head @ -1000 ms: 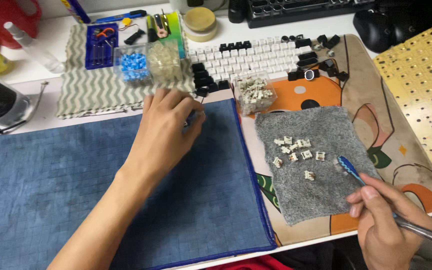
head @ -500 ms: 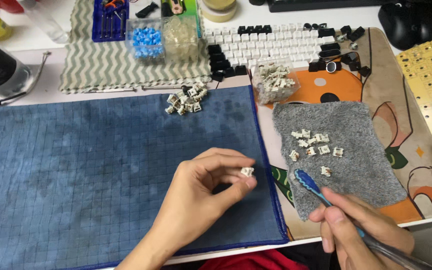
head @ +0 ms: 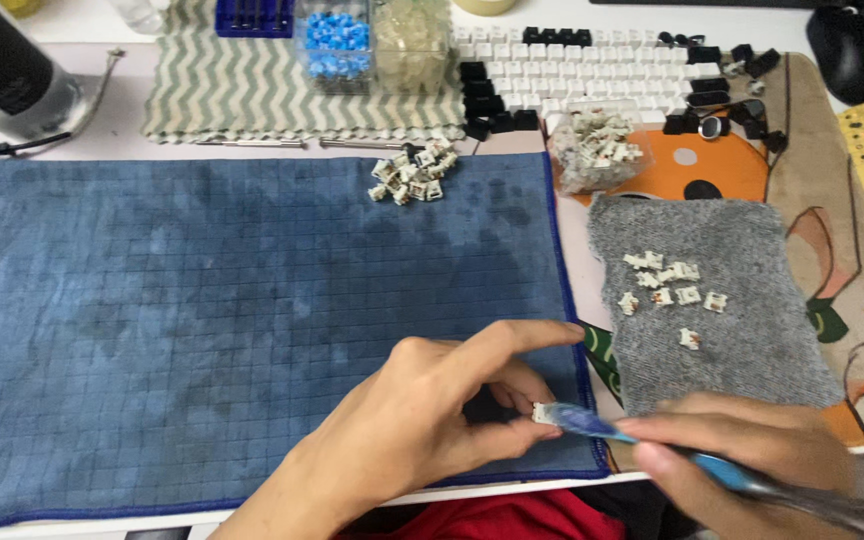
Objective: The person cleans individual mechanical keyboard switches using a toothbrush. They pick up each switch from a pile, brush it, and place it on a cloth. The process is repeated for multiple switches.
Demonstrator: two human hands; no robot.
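Fingers of left hand [head: 422, 425] pinch small white switch [head: 544, 411]; right hand [head: 752, 455] grips blue brush [head: 652, 445] touching it.

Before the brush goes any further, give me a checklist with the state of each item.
1. Small white keyboard switch pinched between the left hand fingers: ok.
2. Blue-handled brush held in the right hand, tip at the switch: ok.
3. Work held over the near right corner of the blue gridded cloth mat: ok.
4. Loose pile of white switches at the mat's far edge, apart from both hands: ok.
5. Row of switches lying on the grey felt pad, within the pad's edges: ok.
6. Brush tip touching the switch's inside or only its edge: cannot tell, blurred.
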